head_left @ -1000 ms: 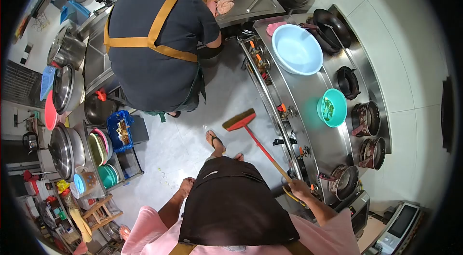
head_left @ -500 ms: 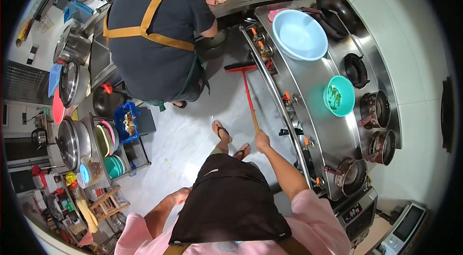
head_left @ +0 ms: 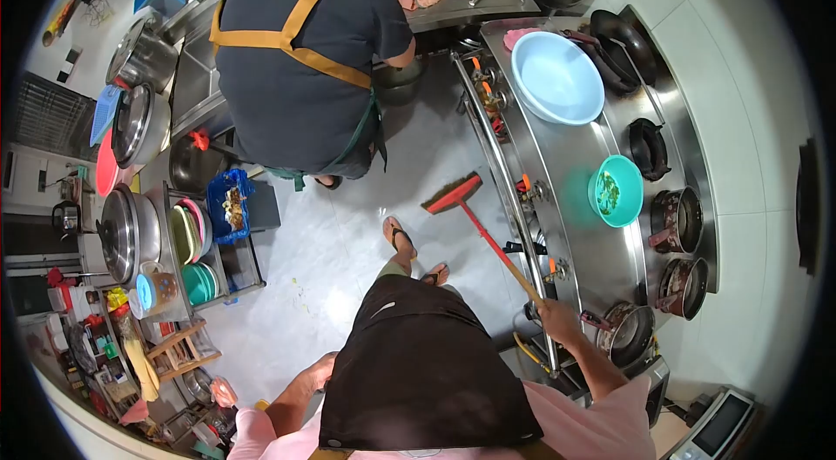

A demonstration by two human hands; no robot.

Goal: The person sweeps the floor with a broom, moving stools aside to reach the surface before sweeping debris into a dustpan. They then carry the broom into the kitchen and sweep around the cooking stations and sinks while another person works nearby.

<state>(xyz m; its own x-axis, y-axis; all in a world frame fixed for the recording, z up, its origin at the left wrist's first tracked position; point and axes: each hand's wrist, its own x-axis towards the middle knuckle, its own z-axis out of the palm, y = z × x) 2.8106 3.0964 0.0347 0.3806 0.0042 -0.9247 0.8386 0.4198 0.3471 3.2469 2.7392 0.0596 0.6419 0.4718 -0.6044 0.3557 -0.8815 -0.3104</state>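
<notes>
The right hand [head_left: 560, 322] clasps the broom [head_left: 488, 238] by its handle [head_left: 525, 283] — red head [head_left: 455, 194] ahead and left.

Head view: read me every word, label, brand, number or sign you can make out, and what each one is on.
No text can be read in this view.
Dark apron: a small pale mark near its top, no letters legible.
White appliance, lower right: any panel markings are too small.
Packed goods on the left shelves: too small and blurred.
Broom: no lettering visible.
</notes>
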